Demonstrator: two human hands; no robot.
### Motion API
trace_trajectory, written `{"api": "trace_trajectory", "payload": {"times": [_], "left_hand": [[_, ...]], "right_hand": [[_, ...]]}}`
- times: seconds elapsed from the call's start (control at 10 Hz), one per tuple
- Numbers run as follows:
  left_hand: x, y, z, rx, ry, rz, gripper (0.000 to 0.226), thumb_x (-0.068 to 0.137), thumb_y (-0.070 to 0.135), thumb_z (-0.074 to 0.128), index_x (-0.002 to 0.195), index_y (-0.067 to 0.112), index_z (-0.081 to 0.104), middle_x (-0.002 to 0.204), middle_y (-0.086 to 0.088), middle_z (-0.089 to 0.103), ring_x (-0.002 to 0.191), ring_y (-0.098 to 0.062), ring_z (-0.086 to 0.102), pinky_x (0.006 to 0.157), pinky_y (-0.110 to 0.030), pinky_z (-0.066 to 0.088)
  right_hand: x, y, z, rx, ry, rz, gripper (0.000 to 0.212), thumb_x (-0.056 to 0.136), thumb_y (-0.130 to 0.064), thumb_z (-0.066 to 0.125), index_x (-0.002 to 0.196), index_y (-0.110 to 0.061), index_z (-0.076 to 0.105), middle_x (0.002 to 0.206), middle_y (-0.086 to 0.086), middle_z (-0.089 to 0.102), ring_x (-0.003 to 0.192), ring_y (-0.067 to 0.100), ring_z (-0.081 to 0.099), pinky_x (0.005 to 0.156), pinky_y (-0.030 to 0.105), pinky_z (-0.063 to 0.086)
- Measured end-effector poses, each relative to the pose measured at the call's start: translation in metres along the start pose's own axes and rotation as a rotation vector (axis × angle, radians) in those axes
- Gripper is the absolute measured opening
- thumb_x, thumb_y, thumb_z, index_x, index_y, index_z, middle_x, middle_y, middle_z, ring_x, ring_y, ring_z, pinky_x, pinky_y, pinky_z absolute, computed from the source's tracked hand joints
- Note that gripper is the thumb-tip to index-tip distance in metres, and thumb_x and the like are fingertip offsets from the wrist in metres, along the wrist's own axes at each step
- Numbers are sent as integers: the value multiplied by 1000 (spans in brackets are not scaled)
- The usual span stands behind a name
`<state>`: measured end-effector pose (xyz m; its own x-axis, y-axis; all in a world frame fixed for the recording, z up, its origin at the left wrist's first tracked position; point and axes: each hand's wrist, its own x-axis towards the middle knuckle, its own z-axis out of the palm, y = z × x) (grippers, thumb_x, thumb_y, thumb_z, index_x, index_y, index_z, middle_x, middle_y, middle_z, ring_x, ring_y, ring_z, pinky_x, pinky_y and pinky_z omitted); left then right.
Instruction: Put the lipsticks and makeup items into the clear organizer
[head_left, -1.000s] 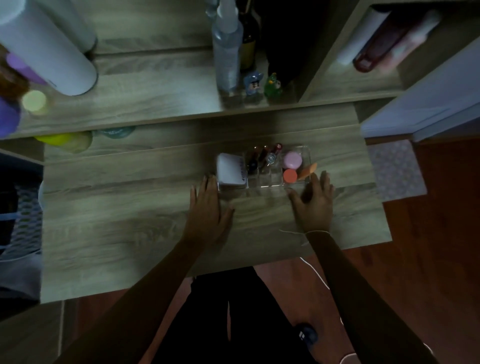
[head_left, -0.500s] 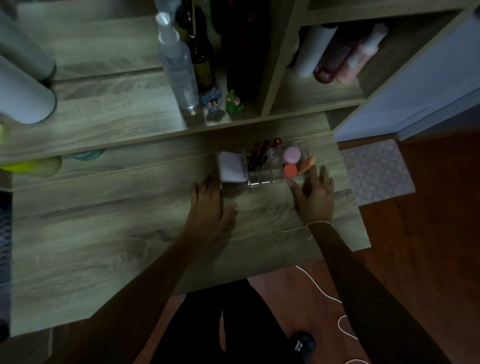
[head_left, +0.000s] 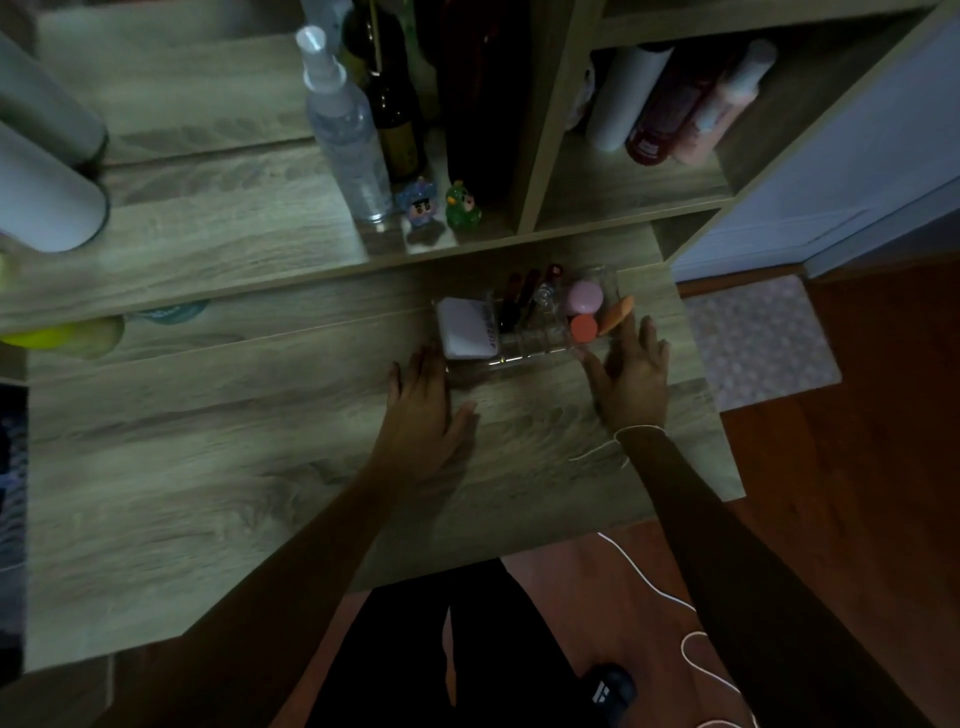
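A wood-grain table (head_left: 208, 467) filled most of the view, with a raised shelf (head_left: 208, 234) along its 12 o'clock edge. On the shelf stood a clear spray bottle (head_left: 348, 140), a dark bottle (head_left: 395, 119) just behind it, and two small figurines, one blue (head_left: 418, 200) and one green (head_left: 462, 205), side by side.

Both arms reached in from 6 o'clock. The left hand (head_left: 423, 410) lay flat on the table, fingers spread and empty, its fingertips just at the 7 o'clock corner of the clear organizer (head_left: 524, 345). The right hand (head_left: 631, 379) was also open and flat, holding nothing, with fingertips touching or very near the organizer's 4 o'clock corner; a thin white string (head_left: 641, 428) circled its wrist.

The organizer sat on the table just below the shelf edge. In it, from 9 to 3 o'clock, were a white compact (head_left: 462, 330), several dark lipsticks (head_left: 522, 301) standing upright, a pink round item (head_left: 584, 297), a red-orange round one (head_left: 583, 328) and an orange sponge (head_left: 615, 316) leaning at the right end.
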<state>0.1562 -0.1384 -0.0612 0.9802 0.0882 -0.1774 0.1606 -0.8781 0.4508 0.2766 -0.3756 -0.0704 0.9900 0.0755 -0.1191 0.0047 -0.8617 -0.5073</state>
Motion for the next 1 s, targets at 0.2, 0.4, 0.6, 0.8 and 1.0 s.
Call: {"api": "trace_trajectory", "payload": {"times": [0.2,0.4,0.6,0.8,1.0], "left_hand": [[-7,3,9,-23,68,-89,65,95,39,42,146,5,18,155,-20,22,144,-32,17,119,-48,10],[-15,-5,28,70,150,-107,62,97,46,28,147,12,15,155,-14,24,145,-25,17,120,-43,10],[-16,-8,32,69,164,-119,60,96,47,27,147,16,16,154,-11,27,145,-22,17,119,-36,3],[-15,-8,26,50,124,-88,62,97,44,31,148,11,16,155,-14,24,144,-28,18,119,-37,5],[-28,-16,3,83,-48,20,60,98,36,31,147,6,16,157,-17,18,145,-28,13,119,-41,5]], "right_hand": [[-17,-1,12,67,74,-47,74,93,-46,48,149,-11,15,156,15,26,144,30,25,118,55,21],[-45,0,33,-186,163,-60,57,100,-36,35,145,-2,29,152,21,33,143,32,27,117,50,20],[-45,-2,33,-245,194,-59,53,100,-32,36,143,-1,35,150,20,37,142,31,30,117,50,24],[-52,-6,36,-212,169,28,53,100,-31,34,145,-3,30,153,17,33,144,30,27,119,49,18],[-82,-31,27,-127,56,181,56,101,-32,27,148,-2,20,158,16,20,148,30,12,121,46,11]]}}
